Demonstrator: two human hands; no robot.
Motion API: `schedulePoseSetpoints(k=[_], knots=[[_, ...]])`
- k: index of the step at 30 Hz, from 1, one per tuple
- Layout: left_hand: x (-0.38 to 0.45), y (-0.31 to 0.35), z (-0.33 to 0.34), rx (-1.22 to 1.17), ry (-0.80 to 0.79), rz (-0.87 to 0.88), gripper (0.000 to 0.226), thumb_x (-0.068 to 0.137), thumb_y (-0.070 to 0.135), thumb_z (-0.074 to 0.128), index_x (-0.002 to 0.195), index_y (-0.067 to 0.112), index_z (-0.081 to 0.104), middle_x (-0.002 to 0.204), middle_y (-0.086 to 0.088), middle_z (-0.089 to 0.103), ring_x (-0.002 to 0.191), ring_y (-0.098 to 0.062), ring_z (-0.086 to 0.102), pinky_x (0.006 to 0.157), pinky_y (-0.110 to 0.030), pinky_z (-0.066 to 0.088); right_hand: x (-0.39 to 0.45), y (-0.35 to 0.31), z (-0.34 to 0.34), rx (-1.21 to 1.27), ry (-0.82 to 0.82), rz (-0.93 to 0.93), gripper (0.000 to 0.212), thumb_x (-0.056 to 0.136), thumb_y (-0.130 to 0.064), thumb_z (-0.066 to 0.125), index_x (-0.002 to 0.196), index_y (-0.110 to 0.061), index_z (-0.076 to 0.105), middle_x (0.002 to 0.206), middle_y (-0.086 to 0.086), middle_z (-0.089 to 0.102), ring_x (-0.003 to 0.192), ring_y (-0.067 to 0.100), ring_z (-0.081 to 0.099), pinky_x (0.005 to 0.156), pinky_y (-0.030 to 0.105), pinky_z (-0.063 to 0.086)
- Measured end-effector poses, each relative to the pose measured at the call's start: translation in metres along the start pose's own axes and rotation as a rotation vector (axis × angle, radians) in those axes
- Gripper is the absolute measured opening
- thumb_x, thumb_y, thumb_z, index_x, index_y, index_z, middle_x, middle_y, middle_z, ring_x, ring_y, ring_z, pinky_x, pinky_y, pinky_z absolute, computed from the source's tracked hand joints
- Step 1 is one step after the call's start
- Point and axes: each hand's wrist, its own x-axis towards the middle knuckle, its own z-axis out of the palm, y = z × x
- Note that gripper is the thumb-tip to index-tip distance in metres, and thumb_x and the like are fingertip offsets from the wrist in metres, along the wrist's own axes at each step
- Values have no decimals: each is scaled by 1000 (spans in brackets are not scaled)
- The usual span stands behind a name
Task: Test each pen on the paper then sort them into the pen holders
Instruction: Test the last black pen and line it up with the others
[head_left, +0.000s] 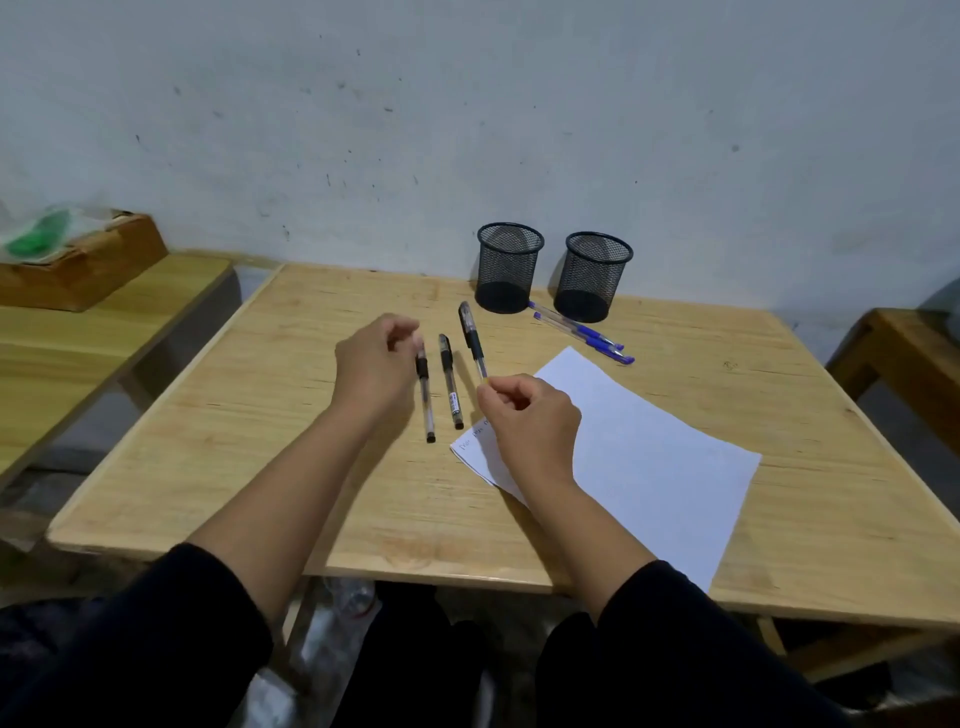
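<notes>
My right hand (524, 415) pinches the tail end of a black pen (472, 340), which points up and away with its cap on the far end. My left hand (374, 364) has its fingers closed at the cap end of the leftmost black pen (425, 397), which lies on the table. Another black pen (450, 382) lies between them. The white paper (654, 457) lies to the right, partly under my right wrist, with a little handwriting on its near-left corner. Two black mesh pen holders (509, 267) (592, 275) stand at the back, both looking empty. Blue pens (584, 331) lie in front of them.
The wooden table (260, 441) stands against a pale wall. To the left, a second table carries a wooden box (83, 270) with a plastic bag and something green. Part of another wooden piece (909, 358) shows at the right edge.
</notes>
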Motion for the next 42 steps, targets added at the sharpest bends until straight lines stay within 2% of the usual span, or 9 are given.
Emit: schedulePoseSetpoints(k=[2, 6, 10, 17, 25, 30, 33, 36, 42], knots=[[-5, -25, 1, 101, 1, -17, 23, 91, 20, 54, 110, 14, 64, 109, -4, 67, 88, -11, 60, 80, -18, 36, 3, 2, 5, -18, 11, 12, 11, 83, -17, 66, 86, -14, 75, 76, 2, 70, 70, 8, 59, 68, 16, 48], [-7, -55, 7, 251, 25, 60, 22, 88, 18, 58, 103, 7, 67, 108, -11, 67, 105, -27, 59, 90, -29, 40, 14, 3, 15, -88, -3, 21, 14, 83, -15, 63, 83, -9, 75, 76, 6, 72, 71, 13, 61, 70, 23, 50], [-6, -58, 14, 285, 38, 104, 22, 88, 18, 58, 104, 6, 67, 109, -11, 65, 106, -26, 55, 86, -23, 35, 25, 4, 26, -183, -16, 34, 19, 82, -12, 58, 80, 1, 72, 80, 18, 71, 82, 30, 64, 77, 39, 54], [-5, -63, 14, 312, 52, 137, 21, 88, 18, 57, 104, 7, 66, 108, -10, 65, 107, -25, 53, 83, -19, 30, 31, 12, 42, -278, -76, -8, 21, 79, -10, 54, 77, 6, 68, 80, 24, 68, 83, 38, 62, 73, 47, 55], [-5, -61, 14, 333, 50, 149, 23, 88, 18, 56, 106, 6, 65, 110, -11, 64, 107, -26, 52, 87, -26, 36, 31, 16, 43, -308, -114, -76, 23, 82, -14, 57, 78, 6, 68, 78, 25, 67, 78, 38, 62, 62, 37, 52], [-7, -59, 14, 337, 37, 152, 22, 89, 16, 55, 105, 5, 65, 110, -13, 64, 107, -27, 51, 89, -28, 37, 33, 11, 35, -352, -162, -124, 27, 88, -18, 53, 81, 3, 70, 81, 20, 69, 78, 33, 64, 71, 42, 54], [-6, -58, 12, 328, 21, 127, 22, 91, 16, 51, 105, 6, 64, 108, -14, 64, 104, -28, 52, 87, -27, 36, 42, 8, 24, -477, -204, -205, 27, 90, -19, 50, 93, -4, 72, 95, 14, 68, 86, 26, 62, 74, 35, 53], [-4, -46, 12, 354, -3, 119, 26, 93, 20, 46, 110, 7, 60, 107, -14, 63, 105, -29, 51, 85, -33, 39, 53, 3, 6, -647, -262, -263, 30, 92, -20, 47, 106, -6, 69, 111, 10, 60, 98, 23, 56, 76, 27, 43], [-4, 0, 34, 492, -110, 199, 32, 95, 27, 41, 121, 10, 53, 118, -12, 55, 115, -27, 43, 83, -38, 42, 72, 0, -33, -915, -290, -321, 34, 96, -23, 42, 119, -5, 60, 124, 12, 56, 111, 25, 54, 87, 33, 45]])
